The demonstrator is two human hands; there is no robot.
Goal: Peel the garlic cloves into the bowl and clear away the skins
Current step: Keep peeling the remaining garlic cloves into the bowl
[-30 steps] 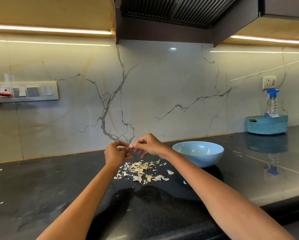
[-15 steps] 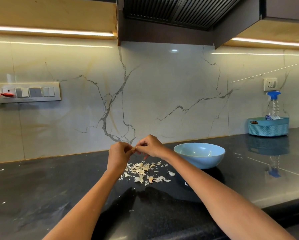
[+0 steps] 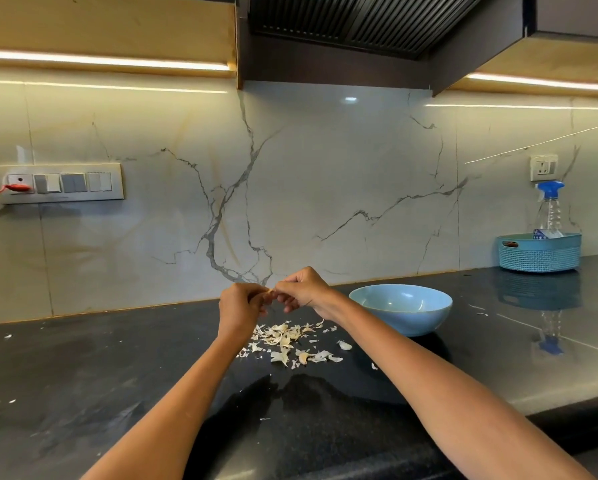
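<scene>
Both hands meet above the counter (image 3: pixel 83 393), left hand (image 3: pixel 239 306) and right hand (image 3: pixel 302 289) pinching one garlic clove (image 3: pixel 270 290) between fingertips. It looks small, light and firm, its skin papery and brittle; best held by its ends. Skins (image 3: pixel 287 342) lie below, beside the blue bowl (image 3: pixel 403 318).

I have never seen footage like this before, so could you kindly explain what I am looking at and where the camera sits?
No machine here: a person works bare-handed, filmed by one camera worn on the head, looking forward and down. The left hand and right hand pinch a small garlic clove between them above a dark countertop. Below lie loose garlic skins; to the right stands a blue bowl. Its contents are not visible.
</scene>
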